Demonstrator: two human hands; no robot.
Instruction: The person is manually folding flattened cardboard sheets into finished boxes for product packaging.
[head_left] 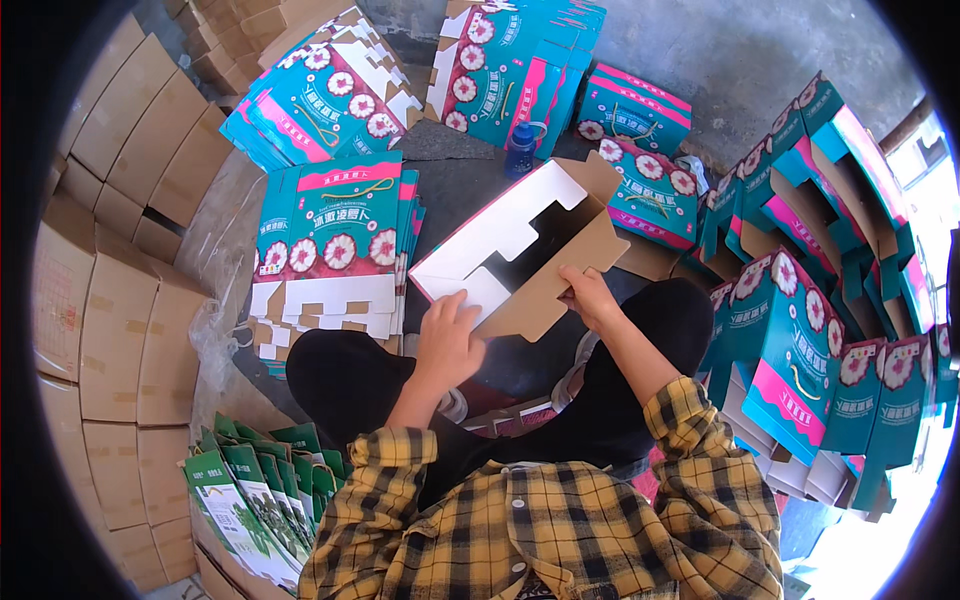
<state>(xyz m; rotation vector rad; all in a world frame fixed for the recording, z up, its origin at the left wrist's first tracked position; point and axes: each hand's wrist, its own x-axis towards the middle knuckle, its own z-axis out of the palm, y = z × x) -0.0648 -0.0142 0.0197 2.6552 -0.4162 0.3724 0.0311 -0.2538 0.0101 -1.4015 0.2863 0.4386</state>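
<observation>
A packing workshop or storeroom is shown: flat teal printed cartons (335, 225) are stacked on a bare concrete floor (720, 60), folded boxes (790, 350) are piled at one side, and plain brown shipping cartons (120, 300) are ranged along the other.
</observation>
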